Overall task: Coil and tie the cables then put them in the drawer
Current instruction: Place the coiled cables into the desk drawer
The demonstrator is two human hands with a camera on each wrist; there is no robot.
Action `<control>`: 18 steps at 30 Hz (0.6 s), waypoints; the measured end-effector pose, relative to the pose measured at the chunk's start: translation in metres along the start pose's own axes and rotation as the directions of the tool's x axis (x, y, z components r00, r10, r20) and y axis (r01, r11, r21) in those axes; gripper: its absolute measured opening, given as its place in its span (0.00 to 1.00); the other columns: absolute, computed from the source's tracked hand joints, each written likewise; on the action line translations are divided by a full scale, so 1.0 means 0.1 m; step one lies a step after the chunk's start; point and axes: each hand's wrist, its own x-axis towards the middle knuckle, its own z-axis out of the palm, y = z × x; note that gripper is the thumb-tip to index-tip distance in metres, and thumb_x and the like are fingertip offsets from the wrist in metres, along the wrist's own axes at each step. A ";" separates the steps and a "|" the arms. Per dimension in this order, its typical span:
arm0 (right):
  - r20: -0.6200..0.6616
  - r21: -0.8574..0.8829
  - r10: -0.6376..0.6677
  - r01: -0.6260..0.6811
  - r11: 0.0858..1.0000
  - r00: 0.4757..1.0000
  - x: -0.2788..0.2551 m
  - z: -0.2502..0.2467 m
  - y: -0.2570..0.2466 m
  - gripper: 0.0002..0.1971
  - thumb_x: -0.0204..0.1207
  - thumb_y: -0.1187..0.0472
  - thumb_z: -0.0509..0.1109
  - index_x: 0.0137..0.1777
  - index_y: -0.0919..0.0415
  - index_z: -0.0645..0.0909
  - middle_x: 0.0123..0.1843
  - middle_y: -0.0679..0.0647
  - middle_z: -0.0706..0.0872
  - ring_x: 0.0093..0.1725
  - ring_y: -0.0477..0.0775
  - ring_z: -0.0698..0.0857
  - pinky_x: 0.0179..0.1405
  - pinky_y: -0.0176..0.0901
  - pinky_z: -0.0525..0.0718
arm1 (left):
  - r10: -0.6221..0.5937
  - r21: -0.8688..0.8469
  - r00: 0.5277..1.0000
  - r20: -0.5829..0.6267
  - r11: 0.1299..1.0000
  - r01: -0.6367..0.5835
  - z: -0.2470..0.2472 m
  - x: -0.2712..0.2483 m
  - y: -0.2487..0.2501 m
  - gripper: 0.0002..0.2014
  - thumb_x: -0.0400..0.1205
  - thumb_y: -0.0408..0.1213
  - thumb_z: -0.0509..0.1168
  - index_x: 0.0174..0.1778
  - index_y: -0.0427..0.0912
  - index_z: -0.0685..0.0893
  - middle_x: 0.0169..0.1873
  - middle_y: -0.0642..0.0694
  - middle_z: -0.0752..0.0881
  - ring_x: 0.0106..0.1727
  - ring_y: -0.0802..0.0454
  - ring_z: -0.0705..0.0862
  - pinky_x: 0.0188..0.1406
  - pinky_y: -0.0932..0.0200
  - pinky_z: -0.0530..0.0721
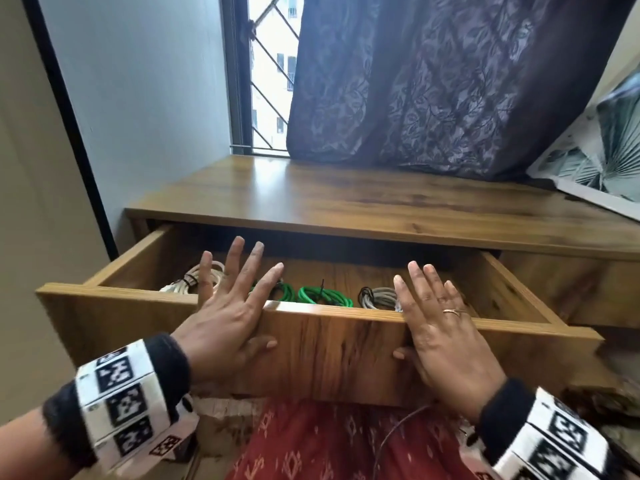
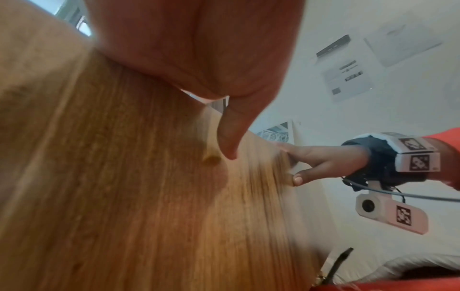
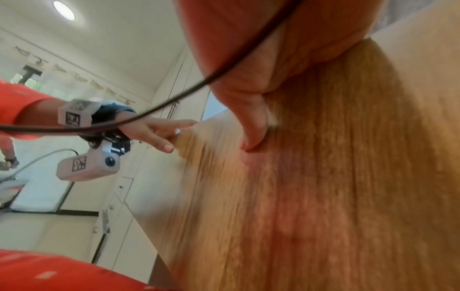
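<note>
The wooden drawer (image 1: pixel 332 344) stands pulled out of the desk. Inside lie tied coils: a white cable (image 1: pixel 180 282) at the left, two green coils (image 1: pixel 323 295) in the middle and a grey cable (image 1: pixel 379 296) to the right. My left hand (image 1: pixel 228 306) rests its palm on the drawer's front panel, fingers straight and spread above the rim, thumb on the panel face. My right hand (image 1: pixel 440 327), with a ring, lies the same way further right. In the wrist views each thumb presses the wood panel (image 2: pixel 149 177) (image 3: pixel 336 177).
The desk top (image 1: pixel 346 199) lies behind the drawer, with a dark curtain (image 1: pixel 450 81) hanging onto it and a patterned white box (image 1: pixel 595 161) at the right. A window (image 1: pixel 270 74) is at the back. A red patterned garment (image 1: pixel 329 448) is below the drawer.
</note>
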 end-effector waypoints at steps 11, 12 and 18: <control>0.189 -0.023 0.152 -0.150 0.988 0.970 0.99 0.18 0.35 0.57 0.70 0.37 0.66 0.72 0.61 0.21 0.74 0.55 0.21 0.79 0.56 0.28 0.77 0.51 0.31 | -0.175 -0.076 0.980 0.092 0.980 0.182 0.21 1.02 -0.19 0.48 0.81 0.47 0.61 0.75 0.42 0.24 0.76 0.40 0.24 0.68 0.45 0.15 0.63 0.41 0.15; 0.203 -0.046 0.167 -0.161 0.986 0.965 1.08 0.19 0.40 0.58 0.69 0.36 0.66 0.74 0.63 0.22 0.76 0.56 0.22 0.80 0.57 0.29 0.77 0.53 0.31 | -0.182 -0.081 0.979 0.089 0.979 0.189 0.23 1.09 -0.20 0.48 0.81 0.46 0.61 0.76 0.41 0.25 0.78 0.39 0.27 0.70 0.46 0.18 0.68 0.40 0.19; 0.235 -0.086 0.219 -0.204 0.975 0.947 1.52 0.39 0.58 0.58 0.65 0.32 0.66 0.80 0.62 0.35 0.84 0.60 0.40 0.82 0.59 0.39 0.78 0.55 0.34 | -0.213 -0.002 0.976 0.043 0.977 0.214 0.29 1.45 -0.22 0.43 0.81 0.41 0.61 0.80 0.40 0.35 0.82 0.41 0.41 0.81 0.43 0.36 0.76 0.39 0.33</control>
